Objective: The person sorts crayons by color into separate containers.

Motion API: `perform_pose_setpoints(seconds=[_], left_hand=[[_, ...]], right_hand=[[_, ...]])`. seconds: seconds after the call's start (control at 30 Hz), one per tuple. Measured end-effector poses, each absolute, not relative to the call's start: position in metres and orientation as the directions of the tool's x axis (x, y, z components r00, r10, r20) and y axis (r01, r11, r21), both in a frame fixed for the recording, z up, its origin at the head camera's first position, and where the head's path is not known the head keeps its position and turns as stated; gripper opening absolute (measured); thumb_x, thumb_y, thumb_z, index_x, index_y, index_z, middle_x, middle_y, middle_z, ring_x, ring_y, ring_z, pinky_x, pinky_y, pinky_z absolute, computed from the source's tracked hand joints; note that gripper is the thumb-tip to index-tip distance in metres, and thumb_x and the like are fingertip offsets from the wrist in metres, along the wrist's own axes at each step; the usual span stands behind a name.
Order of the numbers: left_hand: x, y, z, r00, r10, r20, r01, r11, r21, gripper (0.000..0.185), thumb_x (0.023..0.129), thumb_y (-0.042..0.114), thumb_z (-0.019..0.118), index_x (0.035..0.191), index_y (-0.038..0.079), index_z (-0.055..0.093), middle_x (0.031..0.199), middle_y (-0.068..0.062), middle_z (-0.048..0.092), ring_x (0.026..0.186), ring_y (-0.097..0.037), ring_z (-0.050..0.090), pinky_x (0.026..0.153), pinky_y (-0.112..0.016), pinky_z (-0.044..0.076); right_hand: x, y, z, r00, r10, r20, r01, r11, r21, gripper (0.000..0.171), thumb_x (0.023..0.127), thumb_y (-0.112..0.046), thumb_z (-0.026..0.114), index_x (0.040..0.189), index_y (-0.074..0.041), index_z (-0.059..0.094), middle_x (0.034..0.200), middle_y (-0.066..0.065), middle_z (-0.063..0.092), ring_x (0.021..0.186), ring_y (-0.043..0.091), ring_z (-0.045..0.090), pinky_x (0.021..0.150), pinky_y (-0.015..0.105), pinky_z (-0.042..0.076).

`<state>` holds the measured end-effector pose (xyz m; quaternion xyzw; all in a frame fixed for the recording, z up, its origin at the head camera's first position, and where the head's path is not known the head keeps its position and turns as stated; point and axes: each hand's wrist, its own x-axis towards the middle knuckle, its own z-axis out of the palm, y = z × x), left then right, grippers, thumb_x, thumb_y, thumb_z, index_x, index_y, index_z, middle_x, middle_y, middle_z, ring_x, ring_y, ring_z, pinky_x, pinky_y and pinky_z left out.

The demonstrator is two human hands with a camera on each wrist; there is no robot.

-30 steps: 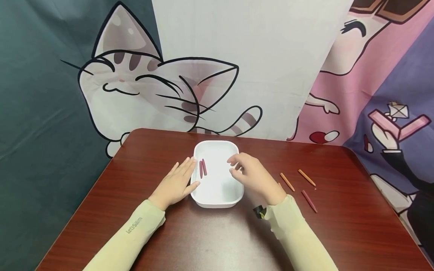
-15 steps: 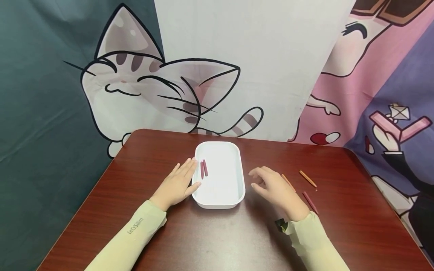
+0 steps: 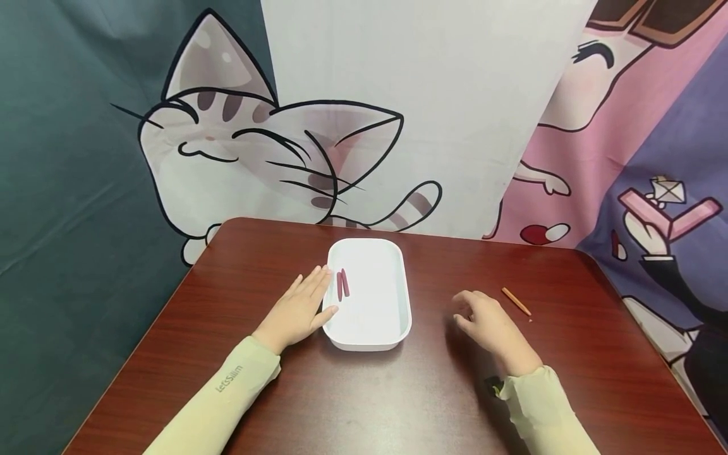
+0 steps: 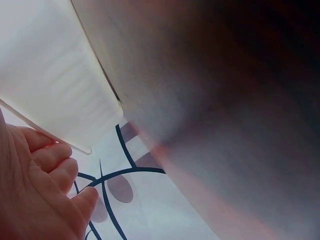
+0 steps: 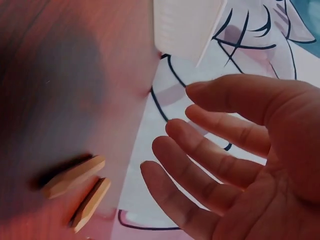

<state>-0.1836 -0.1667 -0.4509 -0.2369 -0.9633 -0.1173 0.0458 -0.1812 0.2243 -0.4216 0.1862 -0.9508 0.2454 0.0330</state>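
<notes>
hands (image 3: 292, 314) (image 3: 492, 321) apart, right fingers (image 5: 207, 150) bent

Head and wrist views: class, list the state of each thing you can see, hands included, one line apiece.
White tray: upright on the table, uncovered
Dark red sticks: two, lying close together inside the tray
Orange sticks: two, lying apart on the table, not held
Left hand: touching the tray's edge
Right hand: fingers loosely curved, holding nothing

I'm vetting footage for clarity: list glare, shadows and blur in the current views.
Head: glare on the near table, shadow beside the right hand; left wrist: table blurred, dark at upper right, left hand clearer; right wrist: broad dark patch upper left, shadows along the sticks.
</notes>
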Motion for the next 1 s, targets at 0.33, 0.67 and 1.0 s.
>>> perform_pose_setpoints(seconds=[0.33,0.67,1.0], left_hand=[[-0.185,-0.166,-0.453,-0.883,0.446,0.148,0.469,0.860,0.201,0.078,0.103,0.052,0.047,0.158,0.000,0.030,0.165,-0.014,0.028,0.153,-0.030,0.022,0.123,-0.052,0.020],[-0.186,-0.166,-0.453,-0.883,0.445,0.149,0.467,0.861,0.201,0.077,0.103,0.052,0.047,0.158,0.000,0.031,0.164,-0.014,0.029,0.154,-0.030,0.022,0.122,-0.052,0.021],[-0.184,-0.167,-0.452,-0.881,0.449,0.150,0.472,0.856,0.209,0.077,0.104,0.052,0.045,0.158,0.000,0.030,0.164,-0.014,0.030,0.154,-0.029,0.021,0.122,-0.053,0.022]], right_hand=[[-0.180,0.239,-0.429,-0.971,-0.215,0.102,-0.237,0.857,-0.457,0.026,0.084,-0.002,0.073,0.107,0.009,0.066,0.097,0.021,0.068,0.086,0.035,0.065,0.079,0.054,0.055],[-0.186,0.244,-0.436,-0.991,-0.127,-0.040,-0.093,0.876,-0.473,0.014,0.086,-0.003,0.069,0.096,0.006,0.065,0.076,0.010,0.062,0.058,0.018,0.056,0.055,0.034,0.048],[-0.194,0.243,-0.444,-0.990,-0.106,-0.090,-0.056,0.898,-0.436,0.005,0.083,0.002,0.068,0.087,0.004,0.065,0.067,0.005,0.052,0.059,0.019,0.049,0.052,0.030,0.041]])
